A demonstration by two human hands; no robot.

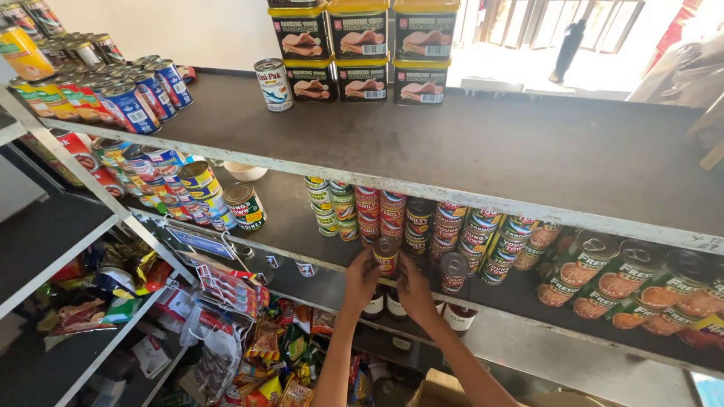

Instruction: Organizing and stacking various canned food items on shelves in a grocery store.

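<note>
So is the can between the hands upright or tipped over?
Upright. The small red can stands at the front edge of the middle shelf, its round lid facing up, with the left hand and right hand on either side.

Stacked rectangular meat tins point(362, 49) top centre, blue cans point(143, 94) upper left, snack packets point(264, 343) lower left, brown-labelled cans point(626, 283) right.

Glossy metal can point(386, 255) (paper label), matt shelf point(528, 151)
</note>
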